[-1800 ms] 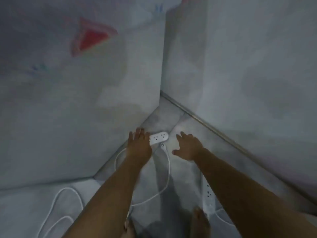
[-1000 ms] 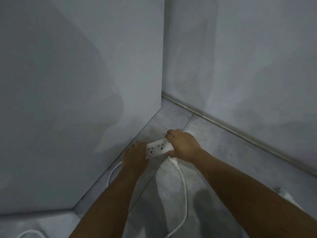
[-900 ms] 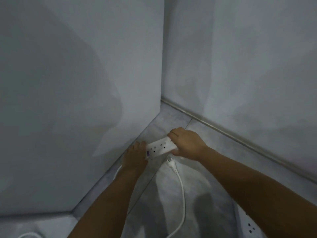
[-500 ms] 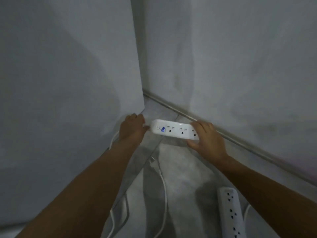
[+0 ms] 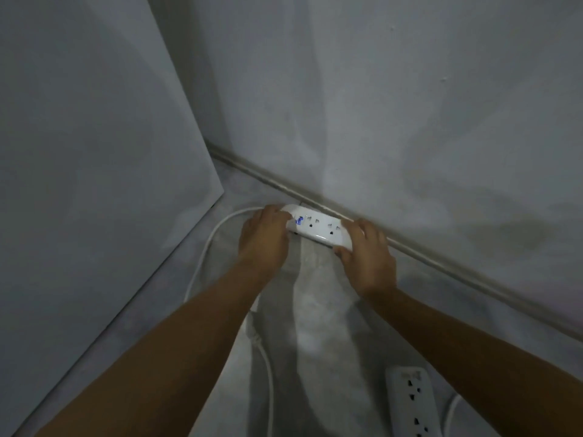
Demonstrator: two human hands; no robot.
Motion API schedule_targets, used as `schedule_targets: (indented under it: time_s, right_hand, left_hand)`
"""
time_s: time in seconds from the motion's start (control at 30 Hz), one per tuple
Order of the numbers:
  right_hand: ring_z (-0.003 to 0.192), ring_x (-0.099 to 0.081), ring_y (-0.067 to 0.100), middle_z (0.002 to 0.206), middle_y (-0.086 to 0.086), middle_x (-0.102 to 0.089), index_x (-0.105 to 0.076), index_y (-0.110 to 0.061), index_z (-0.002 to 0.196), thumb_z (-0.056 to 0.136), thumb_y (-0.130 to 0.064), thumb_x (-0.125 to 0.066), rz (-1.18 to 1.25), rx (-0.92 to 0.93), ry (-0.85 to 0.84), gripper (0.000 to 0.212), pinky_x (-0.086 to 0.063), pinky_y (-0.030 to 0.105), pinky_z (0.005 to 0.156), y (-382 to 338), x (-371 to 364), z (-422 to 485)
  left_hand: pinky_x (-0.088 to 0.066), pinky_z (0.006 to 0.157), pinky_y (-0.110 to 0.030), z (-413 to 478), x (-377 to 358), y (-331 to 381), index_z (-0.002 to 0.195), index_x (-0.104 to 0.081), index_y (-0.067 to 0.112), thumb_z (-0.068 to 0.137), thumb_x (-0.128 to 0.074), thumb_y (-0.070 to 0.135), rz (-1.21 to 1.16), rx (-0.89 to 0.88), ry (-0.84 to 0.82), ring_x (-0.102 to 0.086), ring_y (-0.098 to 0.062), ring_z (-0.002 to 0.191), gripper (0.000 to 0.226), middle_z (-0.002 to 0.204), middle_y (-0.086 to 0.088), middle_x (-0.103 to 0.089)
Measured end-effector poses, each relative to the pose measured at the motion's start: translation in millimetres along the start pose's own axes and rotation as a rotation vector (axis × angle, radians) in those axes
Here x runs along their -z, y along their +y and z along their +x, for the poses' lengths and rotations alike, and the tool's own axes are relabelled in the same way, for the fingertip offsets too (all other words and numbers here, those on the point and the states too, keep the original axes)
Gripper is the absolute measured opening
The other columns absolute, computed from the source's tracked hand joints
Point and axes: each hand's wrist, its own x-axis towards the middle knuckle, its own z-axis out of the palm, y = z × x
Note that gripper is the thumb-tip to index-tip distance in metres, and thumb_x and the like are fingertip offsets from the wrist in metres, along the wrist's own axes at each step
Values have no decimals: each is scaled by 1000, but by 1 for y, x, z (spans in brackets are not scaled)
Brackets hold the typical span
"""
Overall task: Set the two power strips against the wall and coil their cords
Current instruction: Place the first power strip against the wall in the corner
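1. Head view: a person's two bare forearms reach forward and down into a dim corner of a room with a grey floor point(image 5: 318, 310).
2. The left hand point(image 5: 263, 238) grips the left end of a white strip point(image 5: 318, 230), its fingers curled over the top of that end.
3. The right hand point(image 5: 367, 258) grips the right end, thumb on the near side and fingers wrapped over the far side.
4. The strip lies lengthwise along the skirting point(image 5: 441, 263) at the foot of the wall point(image 5: 410, 105), sockets facing up and its near edge tilted slightly upward.
5. Its far edge is just beside the skirting; whether they touch cannot be told, nor whether the strip rests on the floor.
6. A small blue light point(image 5: 298, 220) glows near the strip's left end.
7. A white cord point(image 5: 202, 257) leaves that left end from under the left hand, arcs out to the left and runs back along the floor until the left forearm hides it.
8. A pale panel point(image 5: 94, 152) stands to the left and meets the floor beside this cord.
9. Between the forearms a white plug point(image 5: 253, 334) lies on the floor, and its lead point(image 5: 269, 389) runs down to the bottom edge of the view.
10. A second strip point(image 5: 411, 402) lies flat on the floor at lower right, well apart from the wall, sockets up, partly cut off by the frame.
11. A curved white wire point(image 5: 451, 411) lies just to the right of it, beside the right forearm.
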Motion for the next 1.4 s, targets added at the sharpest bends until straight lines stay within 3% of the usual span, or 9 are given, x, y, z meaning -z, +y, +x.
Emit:
schedule_targets:
  time_s: [0.2, 0.33, 0.6, 0.77, 0.97, 1.13, 1.23, 1.3, 1.4]
  right_hand:
    - [121, -43, 25, 137, -2, -44, -48, -30, 132, 88, -35, -61, 63, -121, 66, 47, -49, 41, 85, 2, -4, 16]
    - [118, -47, 23, 136, 1, -41, -48, -27, 135, 89, -40, -61, -3, -65, 11, 50, -50, 38, 83, 8, 1, 23]
    - [108, -54, 27, 127, 5, -49, -50, -20, 129, 91, -45, -56, -144, 11, -69, 46, -48, 38, 81, 4, 2, 37]
    - [107, -58, 32, 125, 13, -61, -61, -9, 123, 84, -30, -66, -232, 126, 71, 44, -50, 40, 86, 7, -12, 21]
    - [117, -56, 36, 132, 16, -58, -53, -3, 134, 79, -20, -64, -330, 141, -42, 59, -49, 44, 91, 4, -16, 8]
    - [148, -14, 28, 161, 9, -16, -14, -11, 154, 93, -31, -42, -298, 107, -251, 70, -12, 43, 120, -5, -2, 2]
    - [150, -5, 27, 163, 7, -4, -6, -12, 154, 94, -37, -43, -284, 110, -286, 75, -8, 44, 121, -7, 8, -3]
    - [150, -5, 28, 163, 8, -2, -6, -12, 154, 94, -38, -45, -276, 99, -304, 76, -8, 45, 121, -10, 15, -8]
    - [148, -11, 29, 163, 10, -4, -11, -12, 154, 95, -36, -44, -256, 91, -329, 72, -15, 44, 120, -24, 23, -18]
  left_hand:
    - [-27, 113, -30, 0, -21, 8, 147, -33, 13, 91, -47, 13, -53, 53, -220, -33, -23, 139, 58, 155, -7, -31]
    - [-36, 106, -30, 10, -18, 13, 148, -34, 16, 90, -46, 10, 0, -99, -268, -39, -23, 135, 60, 156, -1, -31]
    - [-37, 106, -35, 15, -20, 12, 151, -23, 16, 88, -46, 13, 13, -100, -321, -37, -25, 135, 67, 160, -2, -21]
    - [-32, 112, -35, 17, -21, 9, 152, -20, 12, 90, -45, 15, 45, -96, -342, -31, -23, 141, 67, 160, -5, -21]
    - [-28, 114, -38, 18, -20, 3, 153, -14, 14, 91, -44, 19, 123, -108, -417, -25, -23, 144, 69, 161, -4, -15]
    - [-31, 111, -35, -7, 12, -6, 144, -39, 15, 91, -45, 20, 181, -191, -275, -35, -24, 138, 54, 155, -6, -32]
    - [-47, 88, -39, -42, 38, -27, 118, -62, 10, 81, -40, 26, 126, -238, -122, -60, -33, 109, 45, 121, -14, -62]
    - [-51, 70, -38, -72, 53, -49, 101, -65, 9, 81, -41, 31, 144, -172, 10, -65, -34, 87, 38, 97, -13, -66]
    - [-46, 84, -38, -108, 80, -70, 111, -56, 12, 89, -55, 43, 139, 218, -133, -57, -31, 106, 38, 113, -11, -60]
